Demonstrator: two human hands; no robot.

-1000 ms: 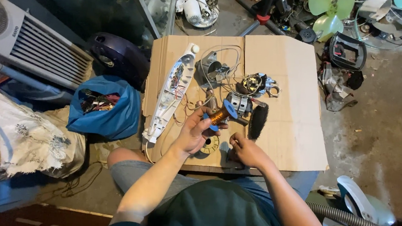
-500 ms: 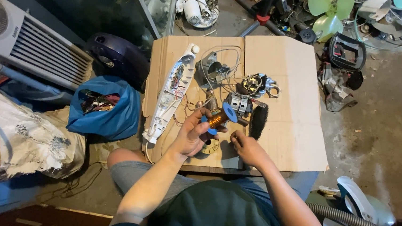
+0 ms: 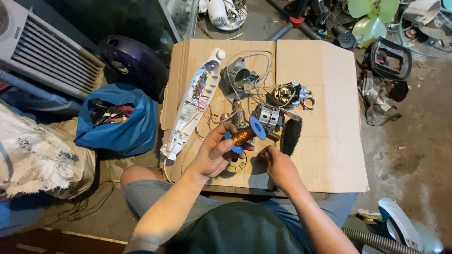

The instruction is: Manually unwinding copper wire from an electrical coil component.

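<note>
My left hand holds a spool of copper wire with blue end flanges, lifted a little above the cardboard sheet. My right hand sits just to the right of it, fingers curled and pinched near the spool's end; whether a strand of wire is between them is too fine to see. A round yellowish part lies under the hands. A small motor and a black brush lie just beyond my right hand.
A long white opened casing lies on the left of the cardboard, with a grey motor part and a wound coil assembly behind. A blue bag, white fan heater, grey hose and fan parts surround me.
My left hand has tilted and raised the spool slightly, and my right hand has shifted a little toward it. Everything on the cardboard has stayed put.
</note>
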